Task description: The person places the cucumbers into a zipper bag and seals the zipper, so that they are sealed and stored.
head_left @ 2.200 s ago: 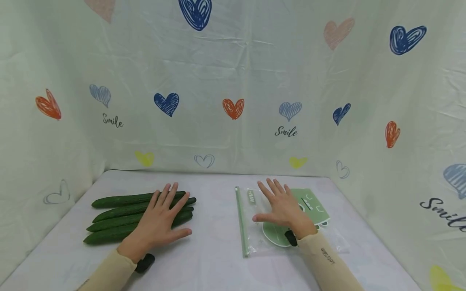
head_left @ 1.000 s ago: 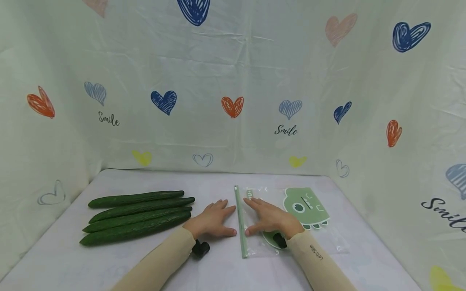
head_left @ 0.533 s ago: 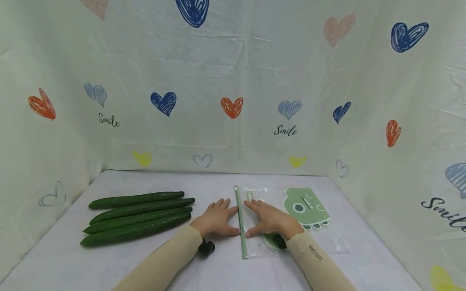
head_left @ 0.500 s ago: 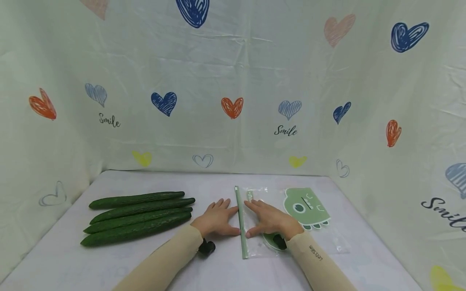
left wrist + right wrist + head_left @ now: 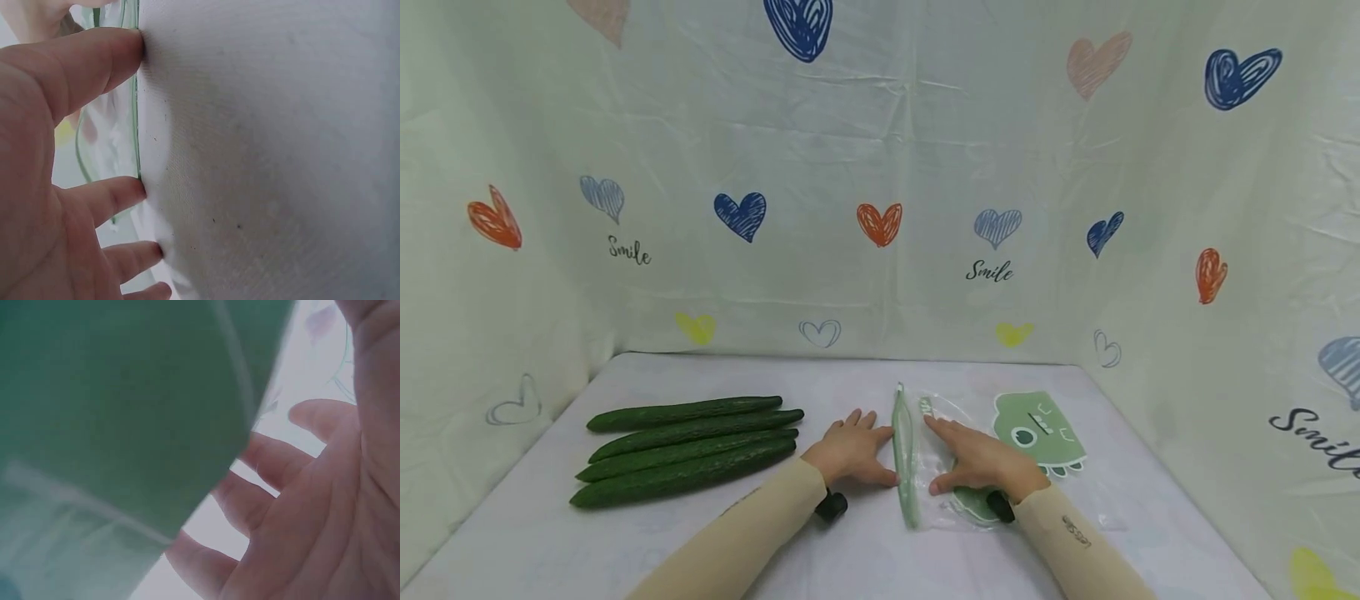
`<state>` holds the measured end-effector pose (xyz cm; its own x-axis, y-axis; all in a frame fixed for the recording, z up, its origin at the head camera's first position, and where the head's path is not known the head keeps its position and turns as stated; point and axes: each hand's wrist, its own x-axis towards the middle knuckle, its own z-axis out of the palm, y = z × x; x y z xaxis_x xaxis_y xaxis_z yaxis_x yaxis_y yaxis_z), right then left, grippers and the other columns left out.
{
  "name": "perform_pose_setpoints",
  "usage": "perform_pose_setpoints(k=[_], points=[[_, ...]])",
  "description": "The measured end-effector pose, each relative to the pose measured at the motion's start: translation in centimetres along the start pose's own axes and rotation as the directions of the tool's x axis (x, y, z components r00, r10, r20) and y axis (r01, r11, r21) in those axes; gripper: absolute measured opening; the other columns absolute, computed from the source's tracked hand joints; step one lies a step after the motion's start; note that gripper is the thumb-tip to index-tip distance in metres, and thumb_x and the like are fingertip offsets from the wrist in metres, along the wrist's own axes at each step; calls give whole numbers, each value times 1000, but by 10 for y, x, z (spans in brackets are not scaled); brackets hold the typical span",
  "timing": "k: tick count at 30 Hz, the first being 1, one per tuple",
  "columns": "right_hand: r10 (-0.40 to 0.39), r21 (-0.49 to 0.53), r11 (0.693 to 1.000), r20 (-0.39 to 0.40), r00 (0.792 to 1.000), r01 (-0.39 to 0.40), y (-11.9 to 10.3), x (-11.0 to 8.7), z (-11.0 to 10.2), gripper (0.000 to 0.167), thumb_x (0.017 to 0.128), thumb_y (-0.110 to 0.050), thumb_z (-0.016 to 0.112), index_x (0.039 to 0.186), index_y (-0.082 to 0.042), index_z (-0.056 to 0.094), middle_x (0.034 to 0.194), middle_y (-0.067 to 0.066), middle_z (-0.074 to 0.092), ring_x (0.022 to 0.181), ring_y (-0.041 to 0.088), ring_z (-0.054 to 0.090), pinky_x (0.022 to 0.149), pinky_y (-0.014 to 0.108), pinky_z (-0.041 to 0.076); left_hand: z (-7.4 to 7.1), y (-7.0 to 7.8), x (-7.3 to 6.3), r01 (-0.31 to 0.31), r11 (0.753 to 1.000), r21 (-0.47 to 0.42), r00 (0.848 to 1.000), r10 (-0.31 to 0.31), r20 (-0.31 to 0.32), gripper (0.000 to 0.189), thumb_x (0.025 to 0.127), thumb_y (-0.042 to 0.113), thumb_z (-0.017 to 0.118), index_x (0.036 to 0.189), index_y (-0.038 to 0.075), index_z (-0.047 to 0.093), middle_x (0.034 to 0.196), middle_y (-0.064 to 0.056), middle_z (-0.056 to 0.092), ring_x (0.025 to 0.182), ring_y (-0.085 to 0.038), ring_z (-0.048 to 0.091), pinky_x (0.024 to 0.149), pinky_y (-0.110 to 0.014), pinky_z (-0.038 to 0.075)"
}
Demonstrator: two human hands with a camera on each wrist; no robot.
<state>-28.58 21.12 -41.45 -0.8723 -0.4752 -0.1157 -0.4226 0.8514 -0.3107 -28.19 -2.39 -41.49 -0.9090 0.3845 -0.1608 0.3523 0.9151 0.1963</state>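
The clear plastic zip bag with green cartoon print lay right on the white counter, likely light, limp and slippery, best pinched at its green edge; the left hand, fingers apart, touched that edge, the right hand, likewise spread, lay over the bag

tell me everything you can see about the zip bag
The zip bag looks like clear plastic, with a green cartoon creature print, one eye showing, and a green strip along its left edge. It lies flat on the white table, right of the cucumbers. The strip bows apart midway, so the mouth gapes slightly. The left hand touches the strip; the right hand hides part of the print, fingertips against the bag.
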Motion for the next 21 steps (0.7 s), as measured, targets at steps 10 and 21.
perform_pose_setpoints(k=[10,21], points=[[-20,-118,993,32,999,24,-11,0,-13,115,56,-51,86,150,-46,19,150,6,37,129,33,44,97,54,39,0,1,0,7,1000,21,1000,-7,7,82,75,65,66,142,23,46,152,-12,32,140,-37,23,108,-55,24],[-46,-63,997,71,996,51,-12,8,-18,96,59,-47,87,142,-28,44,142,3,47,130,26,42,101,49,36,-3,2,-1,16,1000,7,1000,-16,20,81,74,64,67,142,23,47,152,-12,32,140,-36,23,108,-54,24]])
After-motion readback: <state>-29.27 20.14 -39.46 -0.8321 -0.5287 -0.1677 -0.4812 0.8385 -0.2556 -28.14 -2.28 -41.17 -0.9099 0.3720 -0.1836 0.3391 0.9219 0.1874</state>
